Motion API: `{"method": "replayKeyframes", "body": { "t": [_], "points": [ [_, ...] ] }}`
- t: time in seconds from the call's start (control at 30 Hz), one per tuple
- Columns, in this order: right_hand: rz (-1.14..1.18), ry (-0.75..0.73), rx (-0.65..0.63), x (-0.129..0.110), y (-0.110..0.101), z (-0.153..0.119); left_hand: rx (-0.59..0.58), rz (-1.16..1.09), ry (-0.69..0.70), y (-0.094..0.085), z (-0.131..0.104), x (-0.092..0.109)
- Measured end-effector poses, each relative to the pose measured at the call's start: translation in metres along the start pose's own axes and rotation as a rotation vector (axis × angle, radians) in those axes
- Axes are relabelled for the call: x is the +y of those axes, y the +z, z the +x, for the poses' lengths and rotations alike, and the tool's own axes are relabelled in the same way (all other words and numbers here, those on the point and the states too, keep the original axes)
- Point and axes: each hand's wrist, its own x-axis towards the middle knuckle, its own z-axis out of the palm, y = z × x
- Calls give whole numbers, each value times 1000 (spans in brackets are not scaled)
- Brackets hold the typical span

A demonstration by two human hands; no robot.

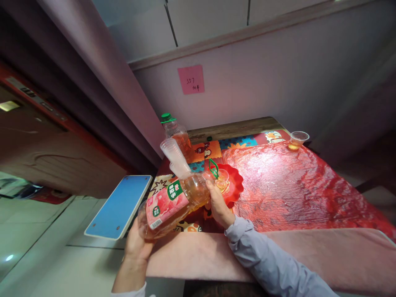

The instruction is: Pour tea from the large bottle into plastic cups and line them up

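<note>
A large juice bottle (168, 206) with a pink label lies tilted across both hands, its neck pointing right and slightly up in view. Under its base is my left hand (137, 243), fingers mostly hidden behind the plastic. My right hand (218, 206) closes around the neck, where a green carry loop (214, 168) stands out. Just beyond the neck, a clear cup (222, 177) with some amber liquid sits in a red scalloped dish (237, 187). Whether juice is flowing cannot be made out.
A second juice bottle (182, 142) with a green cap stands behind a leaning stack of clear cups (176, 159). At the far right is a cup (296, 141) of amber liquid on red plastic sheeting (278, 189). A blue stool (119, 208) stands left.
</note>
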Motion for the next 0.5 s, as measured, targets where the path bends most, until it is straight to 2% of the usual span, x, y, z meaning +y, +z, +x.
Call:
{"method": "replayKeyframes", "body": {
  "t": [0.1, 0.33, 0.5],
  "points": [
    [-37, 11, -12, 0, -2, 0, 68, 55, 59, 3, -4, 0],
    [-30, 4, -16, 0, 0, -1, 73, 92, 95, 10, -9, 1],
    [27, -10, -5, 2, 0, 0, 91, 45, 77, 5, -4, 0]
  ]
}}
